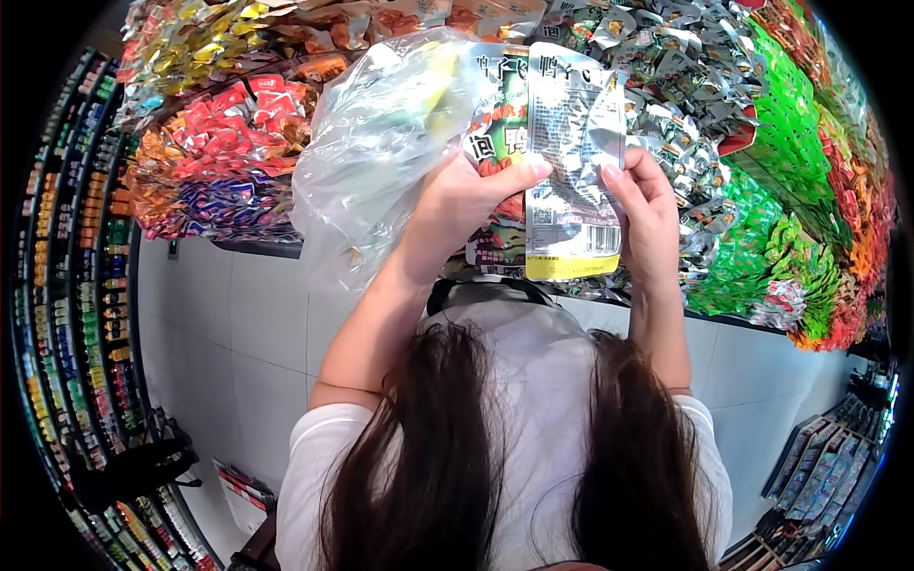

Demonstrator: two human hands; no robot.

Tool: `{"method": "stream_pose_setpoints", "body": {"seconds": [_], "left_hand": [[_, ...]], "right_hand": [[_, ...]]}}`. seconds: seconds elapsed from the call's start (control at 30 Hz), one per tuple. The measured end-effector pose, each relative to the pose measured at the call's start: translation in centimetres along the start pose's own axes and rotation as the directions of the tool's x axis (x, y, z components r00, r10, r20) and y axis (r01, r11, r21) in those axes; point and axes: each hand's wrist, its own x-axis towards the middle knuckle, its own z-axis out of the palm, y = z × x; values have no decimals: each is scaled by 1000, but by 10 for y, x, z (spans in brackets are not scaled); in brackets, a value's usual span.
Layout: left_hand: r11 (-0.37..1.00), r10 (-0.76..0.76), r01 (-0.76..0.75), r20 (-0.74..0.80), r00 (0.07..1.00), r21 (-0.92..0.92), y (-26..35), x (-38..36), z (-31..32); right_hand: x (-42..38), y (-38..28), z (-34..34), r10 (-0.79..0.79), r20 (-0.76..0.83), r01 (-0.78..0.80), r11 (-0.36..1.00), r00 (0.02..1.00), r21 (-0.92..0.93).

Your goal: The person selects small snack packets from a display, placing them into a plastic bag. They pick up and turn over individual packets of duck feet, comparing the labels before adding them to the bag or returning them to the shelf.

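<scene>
A silver snack packet [574,162] with a barcode and a yellow bottom strip is held upright between my two hands. My left hand [476,195] pinches its left edge with the thumb in front; behind and beside it is a second, darker packet [497,143] with green and red print. A crumpled clear plastic bag [367,152] hangs at my left hand and forearm. My right hand [647,205] grips the silver packet's right edge between thumb and fingers.
Heaps of packets fill the display: red ones [233,124] at left, silver ones [685,105] behind, green ones [790,105] at right. Shelves of small goods [90,238] stand far left. A rack [828,466] is at lower right. Tiled floor [238,324] lies below.
</scene>
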Motion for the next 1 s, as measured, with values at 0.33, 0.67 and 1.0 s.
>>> {"method": "stream_pose_setpoints", "body": {"seconds": [0.33, 0.67, 1.0], "left_hand": [[999, 32, -32, -14, 999, 12, -1, 1, 0], [998, 50, -51, 11, 999, 24, -1, 1, -3], [999, 40, -40, 48, 998, 0, 0, -1, -5]], "right_hand": [[0, -4, 6, -6, 35, 5, 1000, 999, 12], [-3, -6, 11, -15, 16, 15, 1000, 1000, -9], [-4, -4, 8, -25, 39, 24, 999, 999, 28]]}}
